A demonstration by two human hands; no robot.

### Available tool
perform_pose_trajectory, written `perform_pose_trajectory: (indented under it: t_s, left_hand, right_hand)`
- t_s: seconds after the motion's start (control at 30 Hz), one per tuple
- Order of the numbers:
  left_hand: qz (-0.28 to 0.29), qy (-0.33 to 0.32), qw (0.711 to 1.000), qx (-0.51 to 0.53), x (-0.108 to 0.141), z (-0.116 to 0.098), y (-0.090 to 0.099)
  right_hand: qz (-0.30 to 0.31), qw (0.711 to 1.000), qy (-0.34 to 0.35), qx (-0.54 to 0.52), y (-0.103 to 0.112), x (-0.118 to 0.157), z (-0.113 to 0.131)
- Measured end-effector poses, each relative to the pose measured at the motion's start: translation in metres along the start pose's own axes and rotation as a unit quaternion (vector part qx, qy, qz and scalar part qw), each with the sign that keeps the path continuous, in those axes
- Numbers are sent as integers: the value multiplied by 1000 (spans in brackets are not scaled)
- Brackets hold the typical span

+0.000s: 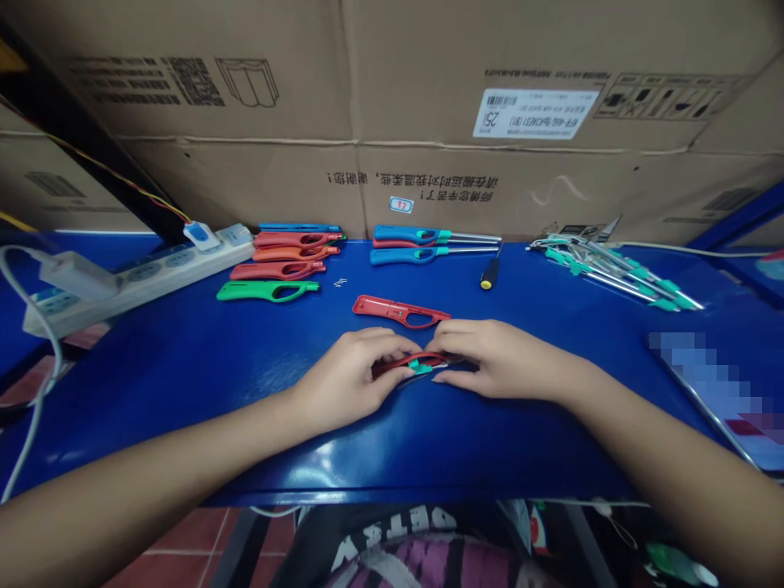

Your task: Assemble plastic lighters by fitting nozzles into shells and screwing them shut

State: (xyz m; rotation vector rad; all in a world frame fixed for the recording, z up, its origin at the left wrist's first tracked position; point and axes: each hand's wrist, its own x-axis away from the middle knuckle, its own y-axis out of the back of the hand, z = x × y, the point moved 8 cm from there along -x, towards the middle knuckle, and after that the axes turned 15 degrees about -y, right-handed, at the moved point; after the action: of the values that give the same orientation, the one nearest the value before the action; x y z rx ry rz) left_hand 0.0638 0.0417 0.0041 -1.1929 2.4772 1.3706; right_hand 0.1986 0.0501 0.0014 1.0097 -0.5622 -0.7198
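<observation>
My left hand (361,371) is closed on the left part of a red lighter shell (398,365) with a teal piece (420,367) in it. Fingers and thumb of my right hand (474,355) pinch the right end of the same shell, where a small metal part shows. Just behind my hands, another red shell half (392,309) lies with its hollow side up on the blue table (294,343). My fingers hide both ends of the held shell.
Several coloured handle shells (269,290) lie at the back left beside a power strip (147,273). Finished-looking lighters (404,256), a screwdriver (488,273) and teal-and-metal inner parts (630,273) lie along the back. A phone (723,392) is at the right. Cardboard boxes (416,98) stand behind.
</observation>
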Motion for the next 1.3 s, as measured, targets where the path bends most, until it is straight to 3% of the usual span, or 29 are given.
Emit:
perform_pose_trajectory:
  t_s: [0.47, 0.77, 0.93, 1.1, 1.3]
  left_hand:
    - [43, -36, 992, -109, 0, 6, 2]
    - [14, 37, 999, -32, 0, 20, 3]
    - [9, 60, 998, -13, 1, 25, 2]
    - [6, 24, 999, -44, 0, 20, 4]
    - [43, -43, 987, -151, -1, 11, 3]
  right_hand:
    - [-4, 999, -39, -27, 9, 1, -7]
    - [-14, 999, -32, 3, 11, 3, -10]
    - [-60, 995, -1, 82, 11, 4, -2]
    - [-69, 987, 58, 134, -3, 4, 12]
    - [-84, 986, 57, 130, -9, -1, 10]
